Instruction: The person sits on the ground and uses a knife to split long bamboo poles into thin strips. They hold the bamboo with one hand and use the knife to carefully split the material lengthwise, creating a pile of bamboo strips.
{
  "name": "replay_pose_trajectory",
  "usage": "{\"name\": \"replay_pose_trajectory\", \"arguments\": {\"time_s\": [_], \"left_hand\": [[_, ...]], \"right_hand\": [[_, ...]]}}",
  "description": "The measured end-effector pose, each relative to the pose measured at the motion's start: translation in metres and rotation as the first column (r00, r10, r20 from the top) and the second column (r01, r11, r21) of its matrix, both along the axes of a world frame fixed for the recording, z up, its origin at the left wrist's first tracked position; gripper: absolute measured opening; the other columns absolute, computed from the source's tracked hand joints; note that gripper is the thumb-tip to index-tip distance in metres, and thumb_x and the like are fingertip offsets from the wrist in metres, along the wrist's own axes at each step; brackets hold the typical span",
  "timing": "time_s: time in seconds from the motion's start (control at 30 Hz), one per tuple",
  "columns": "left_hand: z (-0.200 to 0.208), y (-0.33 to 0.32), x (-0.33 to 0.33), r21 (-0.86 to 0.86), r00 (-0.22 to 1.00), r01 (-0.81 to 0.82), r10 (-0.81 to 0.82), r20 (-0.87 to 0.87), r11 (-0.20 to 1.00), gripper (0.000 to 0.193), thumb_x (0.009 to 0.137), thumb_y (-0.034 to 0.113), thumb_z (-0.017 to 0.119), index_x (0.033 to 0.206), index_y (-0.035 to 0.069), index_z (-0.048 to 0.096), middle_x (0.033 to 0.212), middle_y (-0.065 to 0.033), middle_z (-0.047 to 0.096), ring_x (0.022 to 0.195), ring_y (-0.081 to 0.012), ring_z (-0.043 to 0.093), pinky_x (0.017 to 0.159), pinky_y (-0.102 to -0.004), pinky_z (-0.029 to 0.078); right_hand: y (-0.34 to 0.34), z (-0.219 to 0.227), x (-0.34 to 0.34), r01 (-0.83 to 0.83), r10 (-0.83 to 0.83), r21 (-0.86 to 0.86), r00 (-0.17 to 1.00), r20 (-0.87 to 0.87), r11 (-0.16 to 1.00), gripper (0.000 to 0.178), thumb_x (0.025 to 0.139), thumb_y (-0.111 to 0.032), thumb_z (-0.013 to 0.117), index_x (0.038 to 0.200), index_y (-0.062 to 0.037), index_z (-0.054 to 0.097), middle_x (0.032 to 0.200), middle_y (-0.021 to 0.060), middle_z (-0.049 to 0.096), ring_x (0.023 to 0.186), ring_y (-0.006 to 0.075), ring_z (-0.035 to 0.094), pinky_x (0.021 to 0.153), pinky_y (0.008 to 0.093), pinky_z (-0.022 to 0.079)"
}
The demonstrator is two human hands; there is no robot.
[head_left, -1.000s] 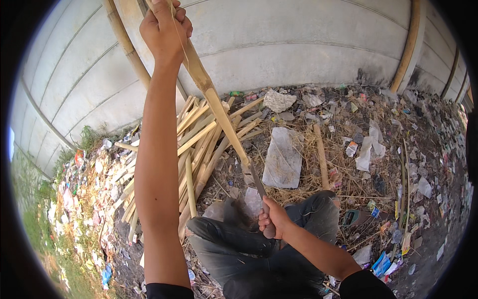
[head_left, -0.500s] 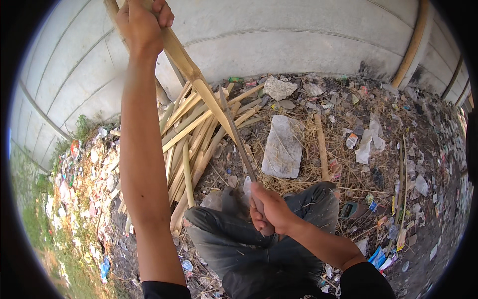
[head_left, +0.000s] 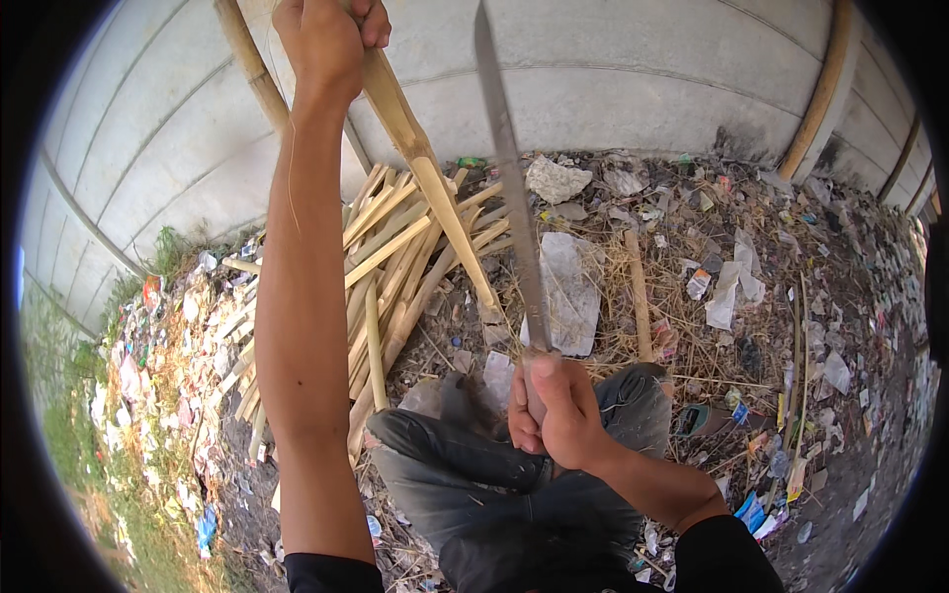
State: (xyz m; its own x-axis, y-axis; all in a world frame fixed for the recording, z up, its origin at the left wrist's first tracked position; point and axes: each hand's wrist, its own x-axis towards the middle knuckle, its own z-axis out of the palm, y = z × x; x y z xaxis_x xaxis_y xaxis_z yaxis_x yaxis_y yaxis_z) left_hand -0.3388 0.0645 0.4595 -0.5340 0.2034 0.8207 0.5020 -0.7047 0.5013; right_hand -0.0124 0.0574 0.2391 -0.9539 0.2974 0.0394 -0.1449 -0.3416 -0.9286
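Observation:
My left hand (head_left: 328,38) is raised high and grips the top of a split bamboo stick (head_left: 430,178) that slants down to the ground in front of my knees. My right hand (head_left: 556,407) holds the handle of a long metal blade (head_left: 509,188), which points up and away, standing just right of the stick and apart from it. My legs in dark grey trousers (head_left: 484,474) are folded below the hands.
A pile of split bamboo strips (head_left: 386,267) lies on the ground to the left. A grey concrete wall (head_left: 633,79) runs behind, with bamboo poles (head_left: 820,94) leaning on it. Litter, stones and dry straw (head_left: 741,287) cover the ground at right; grass (head_left: 59,465) grows at left.
The blade was low against the stick's lower part; my right hand has swung it up, so it now points upward beside the stick. My left hand keeps its high grip.

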Motion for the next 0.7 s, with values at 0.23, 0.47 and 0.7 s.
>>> {"name": "replay_pose_trajectory", "arguments": {"time_s": [0.23,0.47,0.7], "left_hand": [[-0.006,-0.012,0.014,-0.065,0.993,-0.102,0.106,0.058,0.993,0.043,0.106,0.045,0.046,0.089,0.006,0.050,0.061,-0.0026,0.041,0.043,-0.0134,0.036,0.043,-0.0305,0.032],[0.001,-0.003,0.009,-0.009,0.998,-0.065,0.065,-0.004,0.998,0.042,0.106,0.047,0.048,0.082,0.013,0.049,0.053,0.0035,0.037,0.037,-0.0098,0.033,0.033,-0.0255,0.026],[0.000,0.003,0.028,-0.096,0.980,-0.185,0.191,0.057,0.978,0.044,0.106,0.043,0.045,0.092,0.001,0.051,0.065,-0.0060,0.044,0.048,-0.0151,0.038,0.049,-0.0329,0.036]], "right_hand": [[0.035,0.012,0.015,-0.041,0.079,-0.238,0.985,0.154,0.970,0.066,0.100,-0.069,0.045,0.085,-0.0046,0.049,0.054,0.0013,0.043,0.039,0.0132,0.043,0.041,0.0317,0.043],[0.008,0.018,0.001,0.209,-0.264,-0.163,0.820,-0.508,0.964,0.060,0.099,-0.062,0.051,0.083,-0.0053,0.047,0.056,0.0049,0.048,0.045,0.0145,0.047,0.042,0.0291,0.041],[0.020,-0.128,-0.017,0.174,0.133,-0.394,0.756,0.641,0.903,0.059,0.094,-0.068,0.058,0.080,-0.0103,0.050,0.056,-0.0012,0.047,0.043,0.0121,0.046,0.045,0.0347,0.043]]}}
